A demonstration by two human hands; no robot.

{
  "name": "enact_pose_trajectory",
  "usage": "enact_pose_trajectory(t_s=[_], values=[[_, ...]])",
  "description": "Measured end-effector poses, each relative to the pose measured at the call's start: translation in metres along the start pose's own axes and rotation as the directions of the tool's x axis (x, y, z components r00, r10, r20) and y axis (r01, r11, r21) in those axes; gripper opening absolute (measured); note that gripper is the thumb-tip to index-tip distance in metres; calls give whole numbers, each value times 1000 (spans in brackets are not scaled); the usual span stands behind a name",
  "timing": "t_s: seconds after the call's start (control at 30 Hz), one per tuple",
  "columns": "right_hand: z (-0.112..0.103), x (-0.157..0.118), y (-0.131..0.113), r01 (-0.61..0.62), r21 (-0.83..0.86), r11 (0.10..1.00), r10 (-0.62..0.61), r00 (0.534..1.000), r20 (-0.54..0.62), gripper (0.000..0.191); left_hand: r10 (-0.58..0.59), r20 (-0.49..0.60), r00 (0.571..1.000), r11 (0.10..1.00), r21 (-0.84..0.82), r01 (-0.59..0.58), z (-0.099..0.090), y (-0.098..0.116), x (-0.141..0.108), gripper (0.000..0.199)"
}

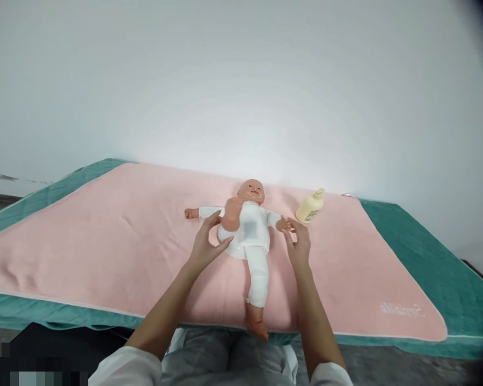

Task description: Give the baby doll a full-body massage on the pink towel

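Observation:
A baby doll (254, 222) in white cloth lies face up, its head away from me. One leg stretches towards me; the other looks bent up, its bare foot (232, 214) over the doll's side. My left hand (206, 244) is beside this foot, thumb and fingers spread around the bent leg's edge; whether they touch it is hard to tell. On the other side, my right hand (299, 244) has its thumb and fingers closed on the doll's small hand (284, 224). A pale yellow pump bottle (309, 208) lies tilted just beyond my right hand.
Under the doll is a pink blanket (116, 241) spread over a green mattress (422, 246). A pale wall (241, 96) rises behind its far edge. The stretched leg's foot reaches the near edge, by my lap. A dark object (64, 354) stands at the lower left.

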State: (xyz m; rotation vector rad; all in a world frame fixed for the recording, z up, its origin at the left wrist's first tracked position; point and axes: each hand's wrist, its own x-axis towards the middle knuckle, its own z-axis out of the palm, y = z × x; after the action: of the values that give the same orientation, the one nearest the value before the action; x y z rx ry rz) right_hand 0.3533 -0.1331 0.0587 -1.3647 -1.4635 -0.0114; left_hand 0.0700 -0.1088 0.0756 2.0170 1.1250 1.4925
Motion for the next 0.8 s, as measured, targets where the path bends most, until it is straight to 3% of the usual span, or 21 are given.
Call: enact_pose_trajectory(t_s=[0.07, 0.17, 0.3, 0.4, 0.5, 0.63, 0.8], values=[[-10, 7, 9, -216, 47, 975, 218, 974, -63, 40, -11, -60, 998, 998, 59, 15, -14, -3, -24, 52], [-15, 12, 28, -448, 188, 874, 471, 875, -107, 47, -75, -29, 997, 992, 101, 78, -25, -11, -69, 48], [-8, 7, 59, -578, 478, 661, 693, 715, -93, 45, -71, 109, 991, 997, 20, 70, -27, -21, -125, 36], [-3, 0, 76, -613, 629, 478, 784, 621, 9, 39, -11, 229, 973, 993, 118, -17, -31, -25, -142, 42], [-3, -2, 83, -617, 692, 374, 799, 594, 97, 34, 99, 383, 918, 962, 200, -187, -40, -26, -141, 56], [-5, -1, 86, -638, 707, 303, 826, 547, 140, 34, 90, 530, 843, 932, 254, -259, -53, -19, -133, 71], [-5, -4, 86, -661, 676, 326, 811, 563, 160, 37, 57, 652, 756, 904, 287, -316, -63, -10, -127, 79]])
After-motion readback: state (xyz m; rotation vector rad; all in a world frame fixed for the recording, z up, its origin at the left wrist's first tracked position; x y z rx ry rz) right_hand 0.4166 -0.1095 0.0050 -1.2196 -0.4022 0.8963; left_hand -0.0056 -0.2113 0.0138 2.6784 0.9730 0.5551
